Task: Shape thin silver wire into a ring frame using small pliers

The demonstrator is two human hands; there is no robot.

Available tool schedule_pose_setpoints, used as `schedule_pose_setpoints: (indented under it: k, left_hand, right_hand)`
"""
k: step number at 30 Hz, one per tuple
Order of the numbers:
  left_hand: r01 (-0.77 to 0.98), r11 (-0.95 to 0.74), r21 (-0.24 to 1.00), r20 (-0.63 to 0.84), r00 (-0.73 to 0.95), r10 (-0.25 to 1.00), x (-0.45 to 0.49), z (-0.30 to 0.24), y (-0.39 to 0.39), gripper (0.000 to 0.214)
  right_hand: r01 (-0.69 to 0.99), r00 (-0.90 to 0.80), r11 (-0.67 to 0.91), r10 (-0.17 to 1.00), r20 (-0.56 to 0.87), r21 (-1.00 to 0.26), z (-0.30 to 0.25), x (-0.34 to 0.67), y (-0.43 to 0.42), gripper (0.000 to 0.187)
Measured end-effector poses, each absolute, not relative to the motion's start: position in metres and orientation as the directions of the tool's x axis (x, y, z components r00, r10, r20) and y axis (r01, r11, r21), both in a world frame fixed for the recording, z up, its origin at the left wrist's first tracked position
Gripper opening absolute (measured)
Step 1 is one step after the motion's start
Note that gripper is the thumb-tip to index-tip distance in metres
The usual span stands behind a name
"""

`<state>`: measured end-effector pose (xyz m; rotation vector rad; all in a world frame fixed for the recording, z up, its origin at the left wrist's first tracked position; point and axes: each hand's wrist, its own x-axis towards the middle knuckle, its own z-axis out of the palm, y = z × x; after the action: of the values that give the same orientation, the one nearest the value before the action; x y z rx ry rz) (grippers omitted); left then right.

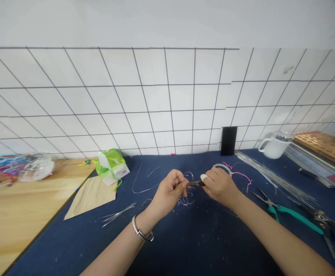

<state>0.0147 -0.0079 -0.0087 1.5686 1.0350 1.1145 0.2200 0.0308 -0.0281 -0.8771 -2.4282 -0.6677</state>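
Both of your hands are holding one small dark tool [196, 184] low over the blue surface [184, 245].
Your left hand [169, 190] is closing its fingers on the tool's left end. Your right hand [218, 185] is gripping the right end with folded fingers, and a white cover [203, 177] is sitting on one fingertip. The kind of tool cannot be told. It is lying level, just above a tangle of wire scraps [184, 200]. A silver bracelet [141, 231] is circling your left wrist. Pink wire [241, 175] is lying just beyond the right hand. Teal-handled pliers [288, 213] and a bundle of straight wires [273, 177] are lying to the right, and a white mug [273, 146] is standing near the tiled wall. A brown paper bag [91, 195] and a green tissue pack [111, 165] are lying to the left.
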Motion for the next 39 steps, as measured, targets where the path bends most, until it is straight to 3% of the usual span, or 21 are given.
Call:
schedule_pose_setpoints:
  k: [9,20,29,39]
  left_hand:
    - [0.071,-0.191,0.979,0.171,0.223,0.96,0.0166,-0.0087,-0.0086,0.009]
    - [-0.131,-0.057,0.99,0.087,0.234,0.968,0.0208,-0.0073,-0.0107,0.01]
    - [-0.138,-0.073,0.988,0.093,0.142,0.985,0.0238,-0.0124,-0.0114,0.014]
    - [-0.054,-0.092,0.994,0.101,0.195,0.976,0.0195,-0.0086,-0.0115,0.018]
  right_hand:
    - [0.681,-0.686,0.677,0.456,0.567,0.279,-0.0266,0.2198,0.0295,0.016]
    - [0.679,-0.622,0.724,0.476,0.622,0.125,-0.0287,0.2198,0.0309,0.012]
    - [0.703,-0.606,0.703,0.508,0.612,0.112,-0.028,0.2193,0.0303,0.011]
    - [0.716,-0.578,0.697,0.566,0.588,0.035,-0.0279,0.2154,0.0269,0.016]
